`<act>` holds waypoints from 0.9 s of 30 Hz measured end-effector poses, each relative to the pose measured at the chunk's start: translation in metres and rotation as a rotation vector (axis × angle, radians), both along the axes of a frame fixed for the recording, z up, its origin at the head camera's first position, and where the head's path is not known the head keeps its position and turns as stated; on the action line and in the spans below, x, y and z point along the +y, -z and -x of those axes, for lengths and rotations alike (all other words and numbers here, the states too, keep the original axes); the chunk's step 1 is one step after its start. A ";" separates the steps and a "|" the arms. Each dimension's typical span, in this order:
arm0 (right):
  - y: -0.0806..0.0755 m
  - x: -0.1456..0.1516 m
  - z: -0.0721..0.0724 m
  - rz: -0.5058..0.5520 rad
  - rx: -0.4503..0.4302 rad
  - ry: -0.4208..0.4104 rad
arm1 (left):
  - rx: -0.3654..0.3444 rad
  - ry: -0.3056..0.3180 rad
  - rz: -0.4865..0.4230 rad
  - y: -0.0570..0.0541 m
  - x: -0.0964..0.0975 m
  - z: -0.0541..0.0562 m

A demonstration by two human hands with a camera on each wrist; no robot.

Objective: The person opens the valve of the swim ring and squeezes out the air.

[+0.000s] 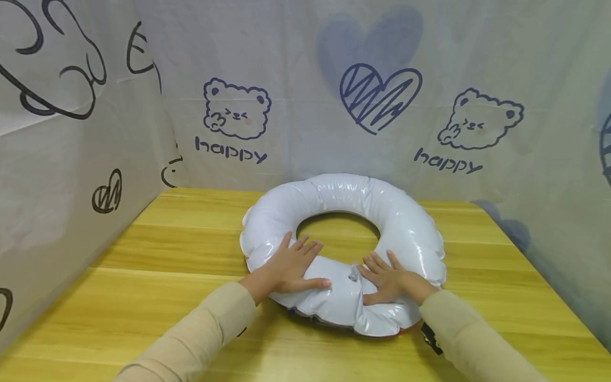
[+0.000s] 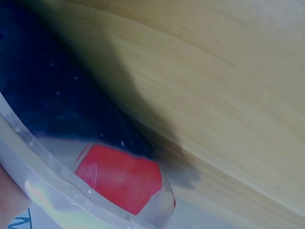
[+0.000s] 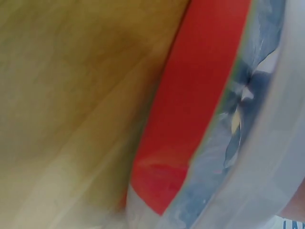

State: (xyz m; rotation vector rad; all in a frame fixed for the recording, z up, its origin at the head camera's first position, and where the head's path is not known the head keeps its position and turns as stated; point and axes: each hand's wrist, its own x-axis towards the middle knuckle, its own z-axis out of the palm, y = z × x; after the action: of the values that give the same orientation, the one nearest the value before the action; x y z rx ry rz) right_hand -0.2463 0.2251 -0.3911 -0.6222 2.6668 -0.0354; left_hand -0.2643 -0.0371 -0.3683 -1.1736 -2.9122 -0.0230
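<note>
A white inflatable swim ring (image 1: pixel 334 193) lies flat on the wooden table, its upper side plain and glossy. My left hand (image 1: pixel 293 268) rests on its near left part with fingers spread. On the near right part my right hand (image 1: pixel 389 278) presses down, fingers also spread and straight. Between the hands a small clear valve (image 1: pixel 354 273) sticks up from the ring, and the vinyl wrinkles beside it. In the left wrist view the ring's underside shows dark blue with a red patch (image 2: pixel 121 176). A red band (image 3: pixel 190 105) runs along the underside in the right wrist view.
The yellow wood-grain table (image 1: pixel 167 297) extends around the ring on all sides. Behind it hangs a pale cloth (image 1: pixel 305 122) printed with bears and hearts, and another cloth wall (image 1: pixel 62 185) stands along the left edge. A black strap (image 1: pixel 431 338) shows under the right sleeve.
</note>
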 end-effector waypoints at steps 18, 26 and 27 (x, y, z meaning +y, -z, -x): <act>-0.006 -0.007 -0.007 0.002 -0.001 -0.001 | 0.305 0.143 -0.049 -0.011 0.001 -0.005; -0.014 -0.011 -0.013 -0.001 0.037 0.002 | 0.090 0.131 -0.025 -0.017 0.027 -0.024; -0.014 -0.011 -0.013 0.003 0.037 0.000 | 0.084 0.115 -0.005 -0.016 0.030 -0.025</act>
State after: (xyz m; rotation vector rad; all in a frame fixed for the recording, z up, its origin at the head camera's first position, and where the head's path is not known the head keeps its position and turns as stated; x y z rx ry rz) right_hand -0.2332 0.2143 -0.3773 -0.6297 2.7029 -0.0279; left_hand -0.2389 -0.0072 -0.3523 -1.3056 -2.7682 0.0189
